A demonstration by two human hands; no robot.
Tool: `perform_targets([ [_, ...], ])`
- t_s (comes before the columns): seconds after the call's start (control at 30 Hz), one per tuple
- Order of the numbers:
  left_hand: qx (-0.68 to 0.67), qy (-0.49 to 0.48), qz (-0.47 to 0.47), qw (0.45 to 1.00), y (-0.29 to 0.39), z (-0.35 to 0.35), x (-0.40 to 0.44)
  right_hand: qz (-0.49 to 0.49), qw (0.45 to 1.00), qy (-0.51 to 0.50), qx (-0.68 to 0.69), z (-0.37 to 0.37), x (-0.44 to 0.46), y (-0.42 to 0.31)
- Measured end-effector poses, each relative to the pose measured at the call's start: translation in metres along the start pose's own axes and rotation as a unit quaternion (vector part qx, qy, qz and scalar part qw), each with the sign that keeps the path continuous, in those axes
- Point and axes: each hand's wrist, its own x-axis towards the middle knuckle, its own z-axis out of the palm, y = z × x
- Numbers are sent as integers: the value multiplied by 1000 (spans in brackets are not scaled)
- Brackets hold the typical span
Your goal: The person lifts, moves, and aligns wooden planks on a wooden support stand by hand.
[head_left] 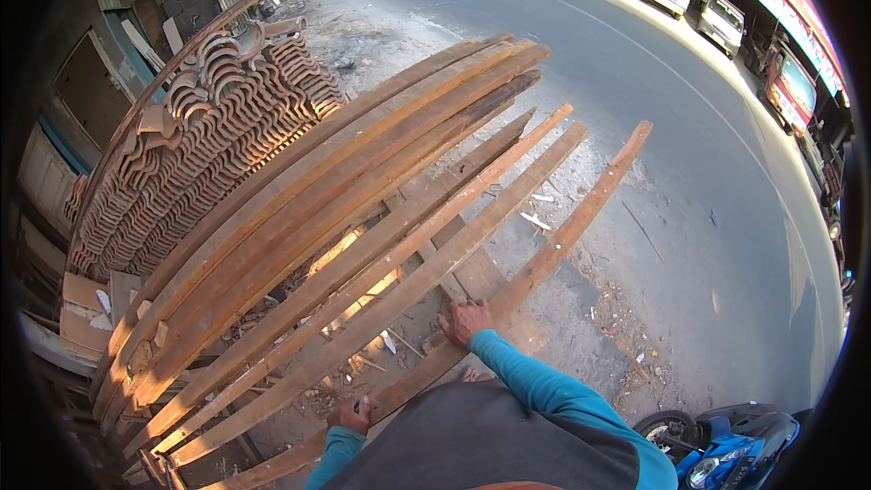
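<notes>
Between the 2 nearest beams (581, 223) there is room for a hand, above a crosswise board (478, 275). Leftward, close-set beams (345, 163) and stacked roof tiles (227, 127) bar the way; a motorbike (726, 449) stands at lower right.

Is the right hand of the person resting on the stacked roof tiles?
No, the right hand is on the nearest wooden beam, while the roof tiles stand beyond the other beams.

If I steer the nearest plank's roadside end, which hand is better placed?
Probably your right hand: it is on the plank, closer to that end, while your left hand is farther back along it.
</notes>
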Motion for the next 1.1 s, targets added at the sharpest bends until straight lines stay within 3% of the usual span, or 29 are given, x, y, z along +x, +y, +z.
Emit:
perform_targets([
  [0.27,57,-6,-5,998,-3,2,1,-3,1000,26,-10,6,0,1],
  [1.0,53,-23,-9,998,-7,3,2,8,1000,-3,1,3,1,1],
  [1.1,36,15,19,999,-12,9,3,8,1000,-18,1,1,1,0],
])
